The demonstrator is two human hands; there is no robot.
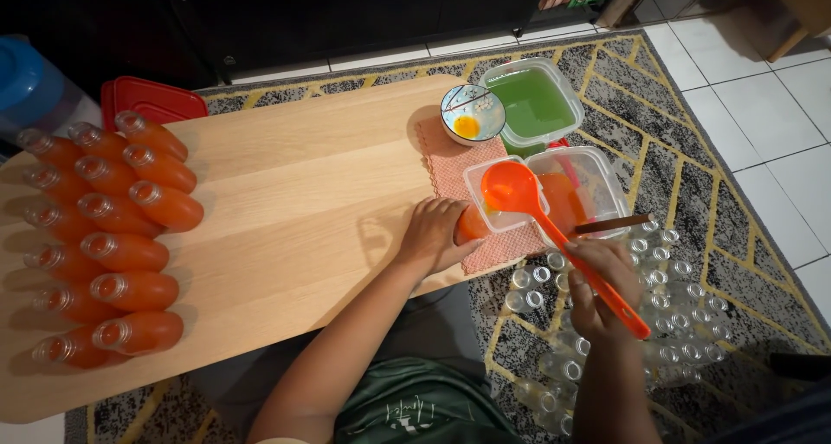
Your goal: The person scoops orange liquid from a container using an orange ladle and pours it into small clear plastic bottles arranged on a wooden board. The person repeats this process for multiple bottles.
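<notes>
My left hand (435,234) is wrapped around a small bottle of orange liquid (473,225) that stands on a pink cloth (450,171) at the right end of a low wooden table (286,202). My right hand (597,279) grips the handle of an orange ladle (512,189). The ladle's bowl hangs above a small clear tub (486,177) right next to the bottle. Behind it sits a larger clear container of orange liquid (597,163).
Several filled orange bottles (112,236) lie in rows on the table's left end. Several empty clear bottles (658,314) lie on the patterned rug at right. A tub of green liquid (532,105), a small bowl (472,113) and a red lid (151,99) are nearby.
</notes>
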